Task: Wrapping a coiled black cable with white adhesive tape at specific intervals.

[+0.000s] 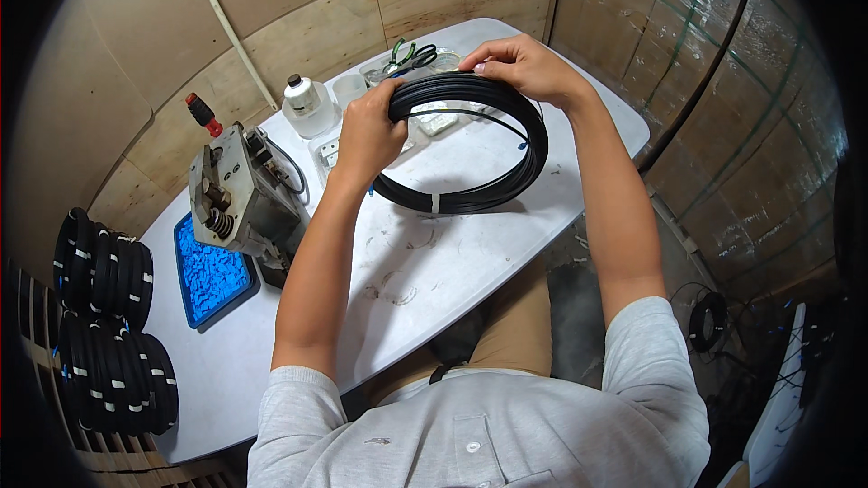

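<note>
A thick coil of black cable (535,140) stands tilted over the white table, its lower edge at the tabletop. My left hand (369,126) is closed around the coil's upper left side. At the top of the coil, my right hand (524,70) has thumb and fingers pinched together. Something small and yellowish shows at those fingertips, too small to name. A white tie (435,203) wraps the coil's lower part. One small blue connector (523,145) shows inside the ring on the right; another blue bit peeks out below my left wrist.
A metal bench machine (237,190) stands on the table (398,253) at left, beside a blue tray (215,314) of small blue parts. Behind are a red-handled screwdriver (204,115), a white bottle (306,99) and green-handled pliers (398,56). Tied black coils (113,380) stack at far left.
</note>
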The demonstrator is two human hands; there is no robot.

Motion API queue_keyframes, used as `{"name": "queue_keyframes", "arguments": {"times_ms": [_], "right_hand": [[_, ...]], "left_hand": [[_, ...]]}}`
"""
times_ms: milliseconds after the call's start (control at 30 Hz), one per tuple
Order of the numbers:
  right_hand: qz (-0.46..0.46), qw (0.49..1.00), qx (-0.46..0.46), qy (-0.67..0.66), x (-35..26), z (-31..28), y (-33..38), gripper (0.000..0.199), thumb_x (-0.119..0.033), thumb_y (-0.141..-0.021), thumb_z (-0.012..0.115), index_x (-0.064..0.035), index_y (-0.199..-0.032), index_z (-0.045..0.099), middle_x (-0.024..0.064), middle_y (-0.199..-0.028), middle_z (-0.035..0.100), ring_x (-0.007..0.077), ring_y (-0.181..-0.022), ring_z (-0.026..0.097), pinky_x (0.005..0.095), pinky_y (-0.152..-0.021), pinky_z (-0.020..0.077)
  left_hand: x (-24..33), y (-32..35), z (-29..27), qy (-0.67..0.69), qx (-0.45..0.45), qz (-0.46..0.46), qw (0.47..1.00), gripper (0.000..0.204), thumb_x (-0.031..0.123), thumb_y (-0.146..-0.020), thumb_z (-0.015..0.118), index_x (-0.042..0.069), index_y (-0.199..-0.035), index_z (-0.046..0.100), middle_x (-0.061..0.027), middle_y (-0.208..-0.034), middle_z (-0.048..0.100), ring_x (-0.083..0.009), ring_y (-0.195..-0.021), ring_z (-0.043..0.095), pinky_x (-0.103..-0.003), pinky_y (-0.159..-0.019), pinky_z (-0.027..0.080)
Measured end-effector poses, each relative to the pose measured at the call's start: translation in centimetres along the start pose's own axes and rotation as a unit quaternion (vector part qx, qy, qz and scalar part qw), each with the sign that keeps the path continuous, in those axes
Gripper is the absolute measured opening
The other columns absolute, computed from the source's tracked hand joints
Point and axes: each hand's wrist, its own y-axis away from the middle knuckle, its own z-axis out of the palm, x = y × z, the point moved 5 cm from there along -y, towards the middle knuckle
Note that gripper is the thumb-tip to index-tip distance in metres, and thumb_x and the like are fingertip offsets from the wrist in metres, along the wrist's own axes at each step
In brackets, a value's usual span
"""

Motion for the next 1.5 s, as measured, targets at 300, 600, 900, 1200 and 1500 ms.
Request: {"name": "queue_keyframes", "arguments": {"times_ms": [300,600,900,1200,1500], "right_hand": [[0.018,1.000,-0.004,-0.016,-0.2,-0.2,0.0,0.024,-0.016,-0.102,0.067,-0.0054,-0.120,0.077,0.0008,-0.097,0.075,0.0089,-0.086,0.064,0.0259,-0.081,0.0527],[-0.151,0.907,0.320,0.227,0.4,1.6,9.5,0.025,-0.018,-0.088,0.082,-0.0074,-0.111,0.079,0.0087,-0.090,0.073,0.0186,-0.077,0.068,0.0322,-0.074,0.0563],[-0.157,0.910,0.295,0.245,0.2,3.3,8.2,0.026,-0.006,-0.090,0.077,-0.0083,-0.116,0.077,0.0088,-0.090,0.073,0.0234,-0.074,0.071,0.0347,-0.066,0.0578],[-0.259,0.852,0.247,0.381,-2.6,6.2,4.9,0.035,-0.002,-0.086,0.070,-0.0161,-0.117,0.078,0.0039,-0.091,0.069,0.0242,-0.074,0.070,0.0374,-0.065,0.0593],[-0.218,0.845,0.299,0.387,-1.7,4.8,6.4,0.020,-0.012,-0.087,0.079,-0.0124,-0.107,0.080,0.0034,-0.088,0.070,0.0231,-0.073,0.072,0.0365,-0.064,0.0591]], "left_hand": [[0.4,-0.3,0.4,-0.040,0.007,0.021,0.999,0.039,0.002,-0.079,0.067,0.005,-0.118,0.067,-0.0234,-0.102,0.073,-0.0447,-0.095,0.070,-0.052,-0.082,0.055],[-1.1,-0.7,0.4,-0.008,-0.013,-0.011,1.000,0.034,0.003,-0.082,0.068,0.004,-0.116,0.067,-0.0252,-0.096,0.072,-0.0456,-0.090,0.070,-0.051,-0.079,0.054],[0.1,-1.4,0.6,0.029,-0.052,-0.022,0.998,0.031,0.019,-0.088,0.082,0.000,-0.110,0.070,-0.0162,-0.078,0.073,-0.0212,-0.064,0.068,-0.035,-0.064,0.052],[-0.5,-1.4,0.5,0.042,-0.058,-0.014,0.997,0.033,0.021,-0.088,0.083,0.002,-0.113,0.071,-0.0121,-0.078,0.074,-0.0167,-0.066,0.066,-0.033,-0.064,0.052],[-1.0,-1.3,0.2,0.044,-0.069,-0.054,0.995,0.036,0.026,-0.086,0.083,0.002,-0.111,0.072,-0.0171,-0.080,0.075,-0.0290,-0.069,0.074,-0.039,-0.065,0.055]]}}
